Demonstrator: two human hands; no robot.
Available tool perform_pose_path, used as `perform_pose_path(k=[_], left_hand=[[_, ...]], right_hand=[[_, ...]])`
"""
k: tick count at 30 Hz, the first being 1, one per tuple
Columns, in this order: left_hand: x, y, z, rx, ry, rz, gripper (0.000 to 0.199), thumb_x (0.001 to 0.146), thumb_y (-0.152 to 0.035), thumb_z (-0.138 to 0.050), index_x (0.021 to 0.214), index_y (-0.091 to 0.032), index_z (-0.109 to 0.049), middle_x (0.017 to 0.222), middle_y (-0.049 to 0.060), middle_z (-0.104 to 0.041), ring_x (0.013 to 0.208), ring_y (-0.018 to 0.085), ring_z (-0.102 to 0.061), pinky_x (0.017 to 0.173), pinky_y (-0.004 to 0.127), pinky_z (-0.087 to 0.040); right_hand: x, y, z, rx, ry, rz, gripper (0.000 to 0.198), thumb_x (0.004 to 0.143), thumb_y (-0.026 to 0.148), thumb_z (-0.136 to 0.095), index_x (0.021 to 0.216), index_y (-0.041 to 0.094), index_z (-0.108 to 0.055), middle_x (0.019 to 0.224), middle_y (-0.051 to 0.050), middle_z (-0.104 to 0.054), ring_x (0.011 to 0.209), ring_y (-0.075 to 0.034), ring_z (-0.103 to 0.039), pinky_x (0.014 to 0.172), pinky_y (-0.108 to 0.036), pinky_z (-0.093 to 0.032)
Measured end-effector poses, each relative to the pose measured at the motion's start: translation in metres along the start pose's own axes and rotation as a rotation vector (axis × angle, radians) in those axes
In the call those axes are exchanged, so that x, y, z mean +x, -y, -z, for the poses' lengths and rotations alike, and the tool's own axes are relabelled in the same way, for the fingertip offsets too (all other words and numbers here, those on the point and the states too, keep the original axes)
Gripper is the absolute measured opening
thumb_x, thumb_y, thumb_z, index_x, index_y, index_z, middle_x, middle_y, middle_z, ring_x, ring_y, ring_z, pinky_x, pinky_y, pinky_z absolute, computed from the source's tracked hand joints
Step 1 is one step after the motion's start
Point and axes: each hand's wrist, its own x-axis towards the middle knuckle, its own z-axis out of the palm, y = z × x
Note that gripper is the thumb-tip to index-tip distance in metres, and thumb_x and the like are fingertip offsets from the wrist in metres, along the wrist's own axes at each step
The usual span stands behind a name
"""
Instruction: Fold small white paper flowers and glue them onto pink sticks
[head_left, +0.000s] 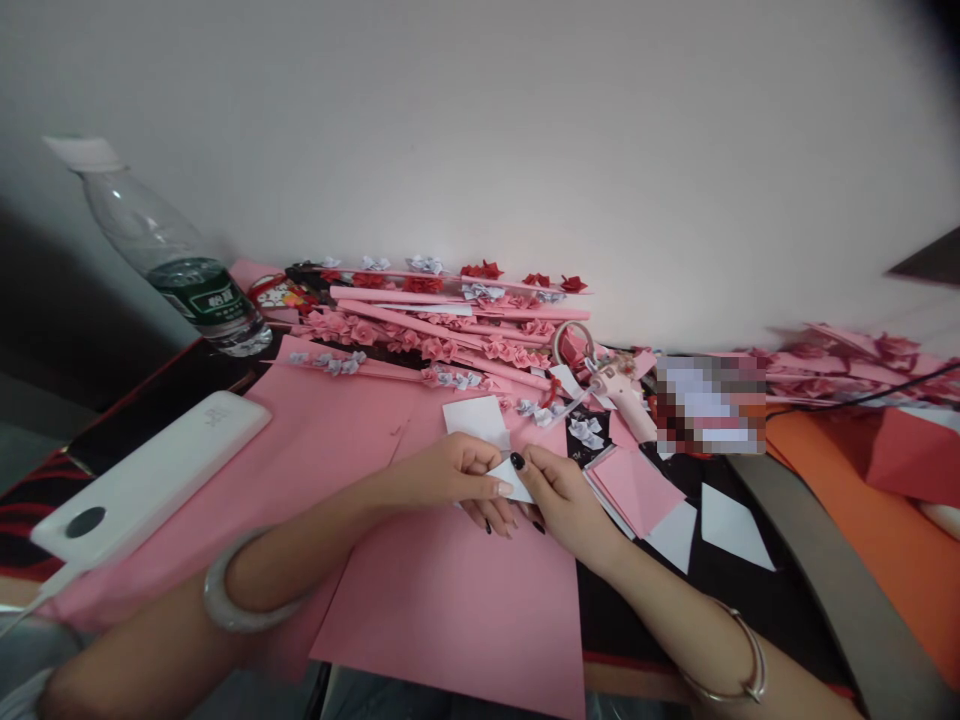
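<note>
- As both forearms stretch over the table in the head view, it's all centred on one small white paper piece (512, 482), held up between the hands, above the big pink sheet (465, 620).
- Direction now: what shows of the piece slants, its longer line running from upper left down to lower right, from one hand toward the other. Fingers cover both ends, so its full long axis can't be told.
- And the look of it: plain white, flat-faced, with a crisp slanting edge at the top; whether it's folded is too small to tell.
- Left hand (461, 482), white bangle (255, 590) on its arm: fingers curled, thumb laid along the paper, gripping the near left part.
- Right hand (559, 495), metal bracelet (742, 655) on its arm: a dark-nailed thumb presses from the right, fingers tucked beneath, a firm pinch on the same piece.
- Just behind the left hand, a white square (476, 418) lies on the pink; beyond the right, a stack of pink squares (641, 488), with a loose white sheet (735, 528) farther out.
- Up toward the wall, paper flowers (431, 348) in pink, red and white crowd around the pink rolled stems (442, 330).
</note>
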Motion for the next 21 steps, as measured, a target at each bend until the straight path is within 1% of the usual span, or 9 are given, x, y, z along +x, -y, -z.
perform_pose_path(k=[2,5,10,15,21], left_hand=[[-0.0005,-0.0009,-0.0002,-0.01,0.005,0.0,0.021,0.079,-0.033,-0.059,0.081,-0.012,-0.057,0.079,0.01,-0.071,0.067,0.017,-0.068,0.058,0.025,-0.052],[-0.0016,-0.0021,-0.0001,-0.013,0.007,0.003,0.021,0.079,-0.033,-0.059,0.081,-0.012,-0.057,0.079,0.01,-0.071,0.068,0.017,-0.068,0.058,0.024,-0.052],[-0.002,0.0007,0.0007,-0.037,0.076,0.024,0.018,0.079,-0.03,-0.058,0.08,-0.012,-0.059,0.078,0.009,-0.071,0.067,0.017,-0.068,0.055,0.022,-0.052],[-0.0026,0.0012,0.0002,-0.042,0.128,0.055,0.017,0.079,-0.029,-0.058,0.079,-0.012,-0.059,0.075,0.008,-0.07,0.065,0.016,-0.068,0.055,0.022,-0.053],[-0.0027,-0.0006,-0.001,-0.06,0.183,0.087,0.016,0.08,-0.028,-0.057,0.081,-0.013,-0.059,0.074,0.007,-0.07,0.065,0.016,-0.068,0.054,0.022,-0.052]], right_hand=[[-0.0001,-0.0007,-0.0003,0.018,0.006,-0.003,0.034,0.09,0.039,-0.037,0.063,0.019,-0.039,0.045,0.006,-0.043,0.039,-0.007,-0.038,0.039,-0.02,-0.028],[0.0,-0.0015,-0.0001,0.101,0.035,-0.008,0.034,0.09,0.041,-0.036,0.065,0.018,-0.041,0.047,0.006,-0.043,0.039,-0.007,-0.037,0.039,-0.02,-0.028],[0.0006,0.0033,0.002,0.187,0.087,-0.023,0.034,0.089,0.043,-0.038,0.067,0.018,-0.044,0.048,0.007,-0.039,0.041,-0.007,-0.035,0.04,-0.019,-0.028],[0.0018,0.0073,0.0039,0.224,0.166,-0.014,0.035,0.088,0.043,-0.04,0.067,0.016,-0.047,0.052,0.005,-0.04,0.044,-0.007,-0.035,0.042,-0.02,-0.027],[0.0026,0.0045,0.0049,0.273,0.241,-0.009,0.036,0.087,0.043,-0.041,0.063,0.016,-0.045,0.052,0.005,-0.039,0.045,-0.007,-0.034,0.042,-0.02,-0.027]])
